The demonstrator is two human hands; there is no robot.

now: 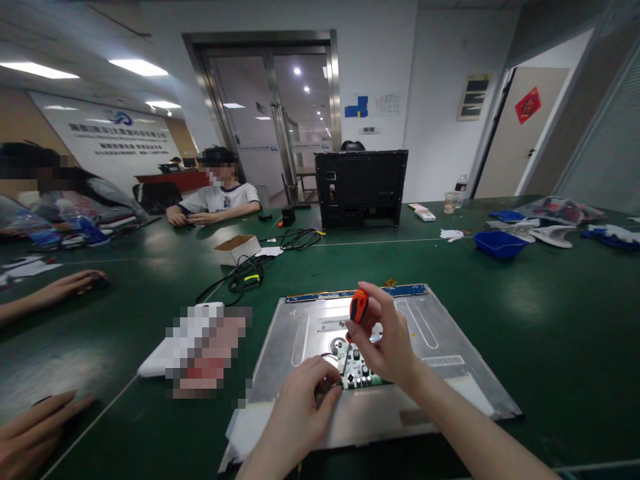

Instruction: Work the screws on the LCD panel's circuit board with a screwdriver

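Observation:
My right hand (383, 337) grips an orange and black screwdriver (359, 307) by its handle, with the shaft pointing down at a small green circuit board (357, 370). The board lies on the back of a flat metal display panel (420, 333), which has a blue strip board (405, 291) along its far edge. My left hand (313, 400) is closed at the board's left edge, thumb and fingers pinched together. Whatever sits between those fingers is hidden. Dark wires (329, 360) run near the left fingertips.
Beyond the panel stands a black monitor housing (361, 190). Cables (247, 273) and a small open box (237, 249) lie to the left. A blue tray (499, 244) sits to the right. Another person's hands (45, 413) rest on the left; another person (220, 190) sits across the green table (550, 333).

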